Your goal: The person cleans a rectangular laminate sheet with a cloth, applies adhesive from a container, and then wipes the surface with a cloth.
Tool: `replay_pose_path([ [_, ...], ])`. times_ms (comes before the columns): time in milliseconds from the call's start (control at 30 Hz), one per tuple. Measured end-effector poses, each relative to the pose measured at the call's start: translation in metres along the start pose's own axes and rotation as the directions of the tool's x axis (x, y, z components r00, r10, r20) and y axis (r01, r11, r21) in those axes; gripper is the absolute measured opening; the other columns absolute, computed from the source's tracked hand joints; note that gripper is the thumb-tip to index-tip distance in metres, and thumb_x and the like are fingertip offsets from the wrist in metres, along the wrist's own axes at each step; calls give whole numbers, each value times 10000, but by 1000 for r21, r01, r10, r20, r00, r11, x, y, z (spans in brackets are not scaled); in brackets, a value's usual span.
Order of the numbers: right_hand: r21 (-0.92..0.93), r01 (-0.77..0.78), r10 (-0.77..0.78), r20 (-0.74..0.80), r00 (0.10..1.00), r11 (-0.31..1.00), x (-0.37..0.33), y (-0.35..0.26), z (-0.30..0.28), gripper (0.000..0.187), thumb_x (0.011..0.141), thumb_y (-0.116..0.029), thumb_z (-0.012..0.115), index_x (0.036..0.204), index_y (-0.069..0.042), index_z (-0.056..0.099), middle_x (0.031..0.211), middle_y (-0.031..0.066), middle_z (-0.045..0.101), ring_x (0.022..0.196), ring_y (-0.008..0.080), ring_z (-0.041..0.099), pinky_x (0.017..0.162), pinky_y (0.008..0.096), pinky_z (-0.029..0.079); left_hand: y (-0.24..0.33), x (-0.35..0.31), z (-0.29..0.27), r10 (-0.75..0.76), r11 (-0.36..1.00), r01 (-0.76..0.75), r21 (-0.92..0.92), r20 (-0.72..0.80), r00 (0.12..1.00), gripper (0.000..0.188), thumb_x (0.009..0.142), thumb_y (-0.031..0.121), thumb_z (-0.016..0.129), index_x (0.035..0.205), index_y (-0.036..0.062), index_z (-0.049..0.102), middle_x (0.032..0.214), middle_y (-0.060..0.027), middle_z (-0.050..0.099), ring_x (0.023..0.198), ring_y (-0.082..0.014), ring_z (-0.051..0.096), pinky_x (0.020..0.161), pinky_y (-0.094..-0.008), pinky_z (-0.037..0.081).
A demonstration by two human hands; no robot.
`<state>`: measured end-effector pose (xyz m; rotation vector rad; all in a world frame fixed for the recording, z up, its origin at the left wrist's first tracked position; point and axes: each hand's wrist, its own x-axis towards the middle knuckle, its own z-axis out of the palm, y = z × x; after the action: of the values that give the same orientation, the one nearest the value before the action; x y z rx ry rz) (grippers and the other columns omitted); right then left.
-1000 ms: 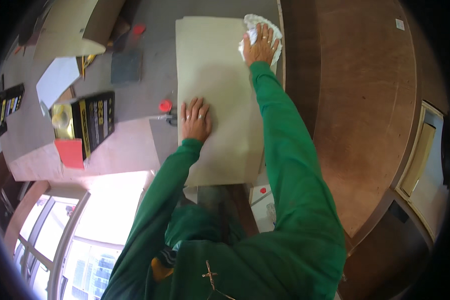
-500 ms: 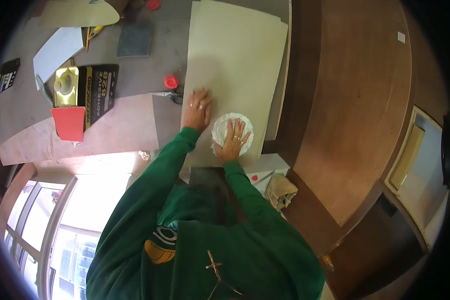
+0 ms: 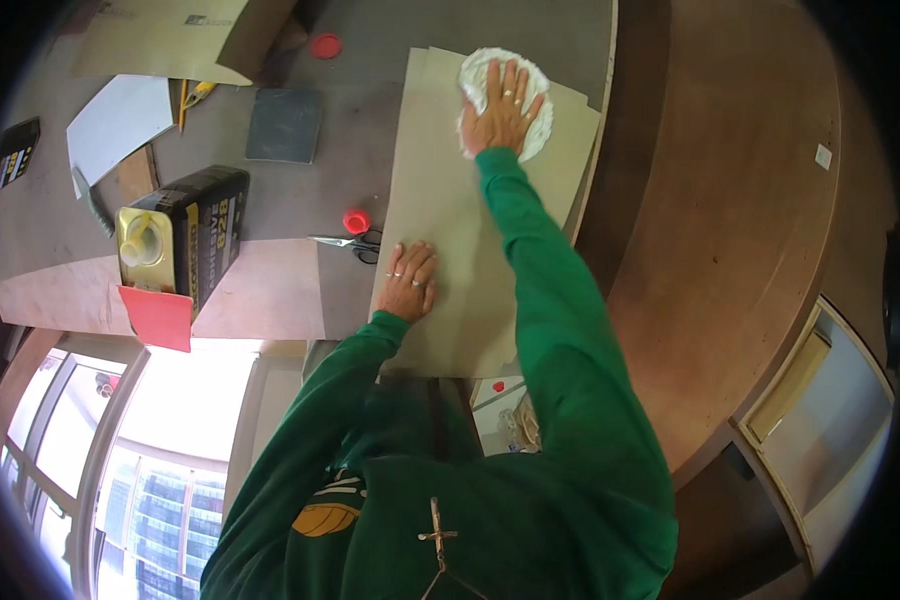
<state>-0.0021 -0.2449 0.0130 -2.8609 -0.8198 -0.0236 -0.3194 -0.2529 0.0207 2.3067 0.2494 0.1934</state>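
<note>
My right hand point(image 3: 502, 115) lies with fingers spread flat on a round, fluffy white pad point(image 3: 533, 137). The pad rests near the far end of a beige sheet point(image 3: 457, 185), which overlaps another sheet beneath it. My left hand point(image 3: 408, 282) presses palm down on the sheet's left edge, fingers stretched out and nothing held. Just left of that hand, black-handled scissors point(image 3: 355, 242) lie beside a small red cap point(image 3: 356, 221).
To the left, a black and yellow adhesive can point(image 3: 205, 225) lies on its side, with a red piece point(image 3: 158, 318) at its front. Further back are a dark square sheet point(image 3: 284, 126), a white sheet point(image 3: 120, 118) and a red disc point(image 3: 326, 46). A brown panel point(image 3: 710, 230) stands at right.
My right hand has slid the white pad away from me, from the near end to the far end of the sheet. My left hand stays on the left edge; the whole view has shifted.
</note>
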Motion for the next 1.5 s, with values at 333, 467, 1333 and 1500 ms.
replay_pose_path([
  [333,68,150,-158,133,978,986,-82,-61,-3,797,852,-316,619,1563,-166,292,1636,88,240,1519,302,165,1209,570,46,-8,-6,-7,-12,1000,12,20,4,1000,356,886,221,617,1212,81,585,1353,-84,536,1359,-255,433,1209,-488,230],
  [467,98,192,-200,79,977,977,-69,-60,1,758,862,-293,613,1551,-169,322,1625,89,266,1505,301,207,1208,554,70,-2,-9,-11,-22,999,22,26,14,1000,348,899,240,607,1209,82,591,1342,-81,546,1357,-244,437,1213,-483,225],
  [1333,613,-446,576,-20,817,652,-283,46,-72,722,930,-361,671,1478,-3,366,1488,221,430,1325,328,480,1089,446,386,-26,-22,-20,-121,949,14,-314,-323,938,105,879,54,661,964,46,601,1048,-155,613,1043,-364,573,973,-476,454],
  [1500,59,-236,235,16,972,970,-248,-32,-35,929,877,-584,615,1544,-39,267,1600,216,238,1505,386,147,1176,631,42,-70,-53,-45,-250,968,206,-141,-520,817,156,875,45,666,1010,51,590,1089,-178,609,1036,-379,582,894,-484,464],
])
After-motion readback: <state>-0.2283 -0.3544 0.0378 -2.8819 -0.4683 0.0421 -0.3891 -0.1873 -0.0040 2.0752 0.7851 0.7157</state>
